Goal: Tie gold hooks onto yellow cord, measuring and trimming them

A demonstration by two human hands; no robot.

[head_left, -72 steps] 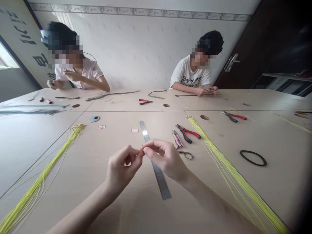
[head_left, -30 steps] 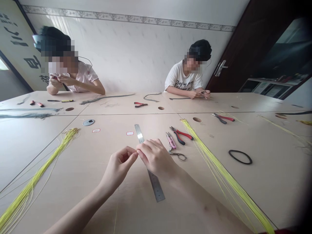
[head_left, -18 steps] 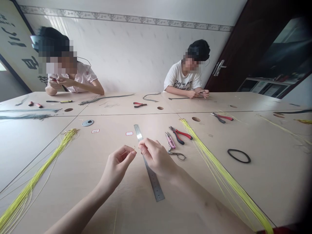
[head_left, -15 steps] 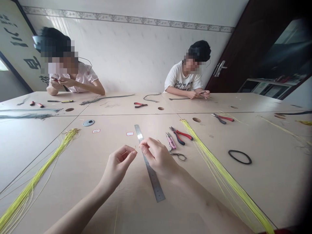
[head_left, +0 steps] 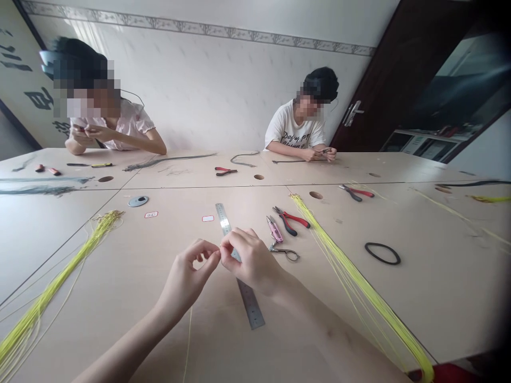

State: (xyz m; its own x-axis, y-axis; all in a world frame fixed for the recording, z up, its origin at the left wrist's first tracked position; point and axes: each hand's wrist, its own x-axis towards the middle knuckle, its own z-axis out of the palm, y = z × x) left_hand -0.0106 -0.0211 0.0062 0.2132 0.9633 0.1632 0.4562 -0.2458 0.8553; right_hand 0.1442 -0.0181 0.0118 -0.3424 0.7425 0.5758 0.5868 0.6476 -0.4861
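Observation:
My left hand (head_left: 184,279) is closed in a pinch, thumb against forefinger, above the middle of the table. Below it hangs a thin yellow cord (head_left: 189,340), whose upper end runs up behind the hand. My right hand (head_left: 251,260) pinches too, its fingertips meeting those of the left; what lies between them is hidden. Under the right hand is a steel ruler (head_left: 250,306), partly covered by it. Just to the right lie pink thread snips (head_left: 274,229), small scissors (head_left: 291,255) and red-and-black pliers (head_left: 293,219).
Bundles of yellow cord lie on the left (head_left: 66,274) and right (head_left: 347,266) of the table (head_left: 131,298). A black loop (head_left: 382,253) is farther right, more pliers (head_left: 357,192) behind. Two people sit across, hands busy with small things.
My right hand has closed the small gap to the left, so the fingertips now meet. The small gold-coloured piece at my left fingertips is now hidden. The view has shifted slightly right.

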